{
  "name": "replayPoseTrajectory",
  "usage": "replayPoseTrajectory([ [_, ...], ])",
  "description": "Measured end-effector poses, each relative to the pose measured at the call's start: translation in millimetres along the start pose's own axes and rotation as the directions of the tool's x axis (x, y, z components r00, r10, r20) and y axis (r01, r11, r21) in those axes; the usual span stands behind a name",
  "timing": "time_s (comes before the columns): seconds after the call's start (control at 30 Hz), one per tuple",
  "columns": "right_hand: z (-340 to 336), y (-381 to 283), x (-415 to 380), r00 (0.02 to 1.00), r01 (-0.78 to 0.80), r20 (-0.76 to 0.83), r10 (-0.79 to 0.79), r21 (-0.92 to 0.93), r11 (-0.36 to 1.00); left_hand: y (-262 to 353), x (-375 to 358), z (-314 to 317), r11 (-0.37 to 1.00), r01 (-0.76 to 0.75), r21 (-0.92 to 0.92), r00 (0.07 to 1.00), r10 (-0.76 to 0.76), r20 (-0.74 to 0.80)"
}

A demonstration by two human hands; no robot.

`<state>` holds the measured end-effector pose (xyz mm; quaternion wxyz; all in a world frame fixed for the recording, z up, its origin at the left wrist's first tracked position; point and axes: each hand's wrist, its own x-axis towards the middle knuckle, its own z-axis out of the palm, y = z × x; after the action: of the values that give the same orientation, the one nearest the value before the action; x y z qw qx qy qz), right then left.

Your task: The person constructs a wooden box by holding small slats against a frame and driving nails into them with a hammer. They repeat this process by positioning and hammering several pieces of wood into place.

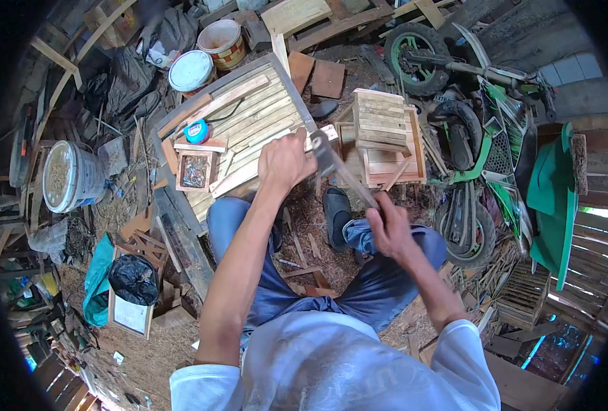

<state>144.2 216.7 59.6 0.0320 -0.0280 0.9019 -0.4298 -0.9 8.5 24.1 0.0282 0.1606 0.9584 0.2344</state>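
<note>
My right hand (391, 226) is wrapped round the handle of a hammer (348, 179), which slants up and left, slightly blurred. Its metal head lies close beside my left hand (285, 159), over the edge of a low slatted worktable (254, 113). With its fingers closed, my left hand grips a pale wooden strip (327, 133) on the table; the fingertips are partly hidden. On the slats to the left are a small wooden box of nails (195, 171) and a blue round container (196, 131).
Slatted wooden pieces and a frame (383, 123) stand right of the worktable. Beyond them is a green motorbike (485, 147), with a green plastic chair (554, 198) at far right. Buckets (222, 42) stand behind; another bucket (78, 178) is at left. Wood scraps litter the floor.
</note>
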Motion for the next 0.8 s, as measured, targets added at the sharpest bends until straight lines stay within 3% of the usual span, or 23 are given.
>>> replayPoseTrajectory([
  [0.03,8.7,-5.2,1.0,0.985,-0.170,0.044,0.167,0.079,0.982,1.7,0.7,0.2,1.000,0.006,0.016,1.000,-0.006,0.006],
  [0.13,64.2,27.4,-5.7,0.971,-0.136,-0.176,0.161,0.145,0.980,5.1,-1.2,-0.2,1.000,0.004,0.009,1.000,-0.003,-0.031],
  [0.23,91.8,24.0,-11.6,0.929,-0.137,-0.298,0.220,0.274,0.952,0.6,-0.3,3.1,0.999,-0.014,-0.035,0.999,0.012,-0.053],
  [0.33,94.7,16.1,-0.8,0.914,-0.328,-0.182,0.362,0.191,0.925,2.1,1.1,1.9,1.000,0.004,-0.018,0.999,-0.005,-0.039],
  [0.37,105.0,35.7,2.8,0.933,-0.277,-0.213,0.289,0.087,0.957,3.1,0.2,2.4,1.000,0.007,-0.018,0.999,-0.008,-0.033],
  [0.5,101.7,26.9,-1.8,0.935,-0.110,-0.303,0.185,0.247,0.963,1.0,2.0,2.1,1.000,0.012,-0.018,1.000,-0.013,-0.013],
  [0.63,103.6,38.0,9.0,0.908,-0.309,-0.239,0.344,0.170,0.936,-0.2,2.6,1.9,1.000,0.021,-0.023,1.000,-0.022,-0.020],
  [0.73,100.1,37.2,3.5,0.884,-0.227,-0.353,0.305,0.247,0.942,0.6,0.3,3.9,1.000,0.015,-0.002,1.000,-0.015,-0.011],
  [0.77,94.1,34.2,-3.1,0.883,-0.291,-0.264,0.388,0.340,0.894,-0.8,0.8,5.4,1.000,0.025,-0.003,1.000,-0.025,0.001],
  [0.8,95.1,32.7,-3.4,0.897,-0.274,-0.257,0.359,0.312,0.910,-1.7,0.9,5.3,1.000,0.025,-0.008,1.000,-0.025,-0.002],
])
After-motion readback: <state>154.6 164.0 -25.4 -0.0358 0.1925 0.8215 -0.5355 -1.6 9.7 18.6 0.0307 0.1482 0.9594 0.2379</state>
